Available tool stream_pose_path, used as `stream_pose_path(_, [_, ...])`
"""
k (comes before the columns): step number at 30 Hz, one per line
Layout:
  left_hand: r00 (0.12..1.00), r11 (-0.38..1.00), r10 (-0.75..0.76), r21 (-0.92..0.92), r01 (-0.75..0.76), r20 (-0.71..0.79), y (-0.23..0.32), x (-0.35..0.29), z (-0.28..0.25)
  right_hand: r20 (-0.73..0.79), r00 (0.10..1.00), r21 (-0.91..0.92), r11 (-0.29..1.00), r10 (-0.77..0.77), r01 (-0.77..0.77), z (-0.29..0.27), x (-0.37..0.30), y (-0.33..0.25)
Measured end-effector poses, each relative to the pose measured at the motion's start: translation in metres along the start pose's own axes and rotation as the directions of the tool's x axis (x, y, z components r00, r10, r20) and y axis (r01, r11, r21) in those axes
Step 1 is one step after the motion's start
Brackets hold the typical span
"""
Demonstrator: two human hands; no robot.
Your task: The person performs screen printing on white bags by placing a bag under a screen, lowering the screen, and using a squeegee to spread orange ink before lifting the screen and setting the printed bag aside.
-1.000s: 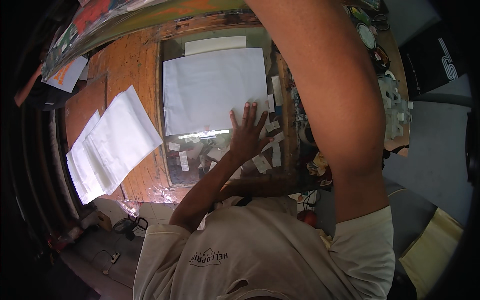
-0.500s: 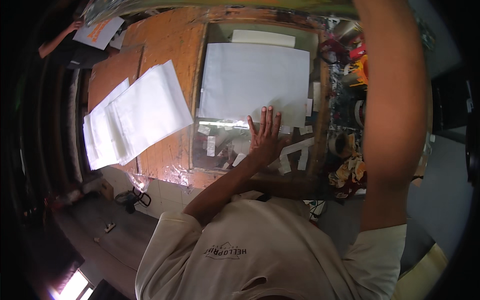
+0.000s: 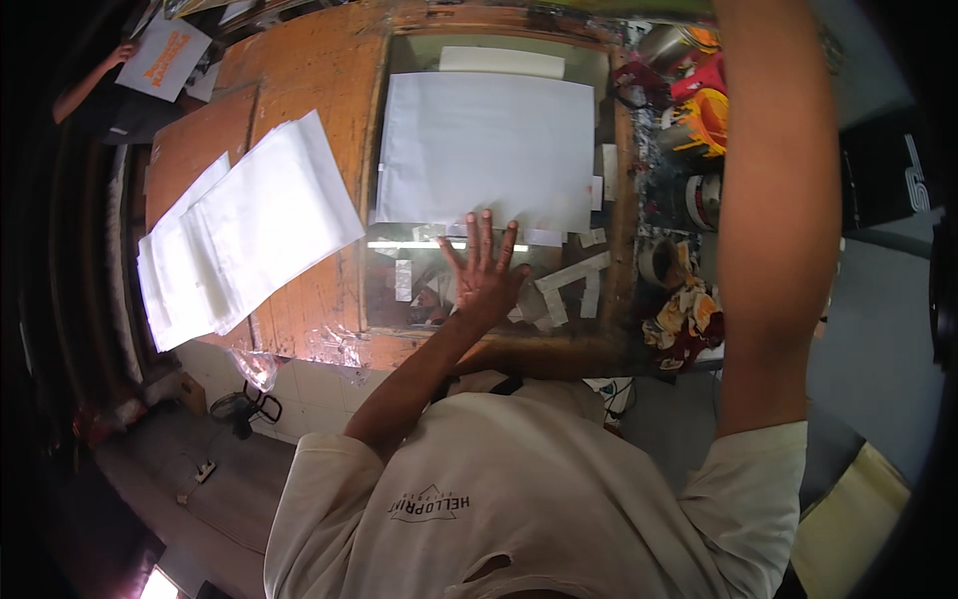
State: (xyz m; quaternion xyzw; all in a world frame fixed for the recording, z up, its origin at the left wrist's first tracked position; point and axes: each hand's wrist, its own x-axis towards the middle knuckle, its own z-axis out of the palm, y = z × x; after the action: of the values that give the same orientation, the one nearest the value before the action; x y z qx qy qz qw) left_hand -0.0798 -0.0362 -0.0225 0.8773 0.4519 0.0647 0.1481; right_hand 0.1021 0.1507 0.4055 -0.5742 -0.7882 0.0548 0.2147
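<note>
My left hand [image 3: 486, 265] lies flat with its fingers spread on the glass panel [image 3: 394, 317] set into the wooden table. Its fingertips reach onto the near edge of a smooth white sheet [image 3: 489, 145]. Nothing is held in that hand. My right arm [image 3: 778, 220] is raised and runs up past the top of the picture, so the right hand is hidden. To the left, a fanned stack of white sheets [image 3: 284, 215] rests on the wood. A narrow white strip [image 3: 502, 62] lies just beyond the single sheet.
Paint-smeared cans [image 3: 699, 125] and crumpled stained rags [image 3: 684, 319] line the table's right side. Bits of pale tape [image 3: 574, 278] stick to the glass. At far left, another person's hand [image 3: 125, 52] holds a sheet with orange print [image 3: 165, 58]. A greenish edge [image 3: 619, 12] crosses the top.
My left hand has slid left and slightly back toward me along the sheet's near edge. The greenish edge at the top shows less. The whole view has shifted a little.
</note>
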Motion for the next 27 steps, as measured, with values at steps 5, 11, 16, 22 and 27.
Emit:
stream_pose_path(5, [0.992,1.000,0.009,-0.019,-0.007,0.129,-0.006,0.001,-0.007,-0.007,0.995,-0.077,0.992,0.104,-0.105,0.014,0.019,0.012])
stream_pose_path(11, [0.994,0.999,0.034,-0.030,-0.031,0.103,-0.006,0.004,-0.029,0.033,0.970,0.004,0.970,0.242,-0.242,0.015,0.016,0.002])
stream_pose_path(16, [0.996,0.874,-0.003,-0.484,-0.039,-0.087,-0.010,0.006,-0.106,-0.209,0.974,-0.194,0.972,0.090,-0.132,0.070,-0.023,-0.008])
stream_pose_path(22, [0.924,-0.444,-0.352,-0.896,-0.023,0.151,-0.019,-0.044,-0.162,-0.190,0.976,-0.171,0.976,0.104,-0.137,0.222,-0.178,-0.032])
stream_pose_path(27, [0.629,-0.614,-0.316,-0.658,0.436,0.710,-0.047,-0.043,-0.107,-0.076,0.990,-0.352,0.926,0.119,-0.138,0.310,-0.212,-0.012])
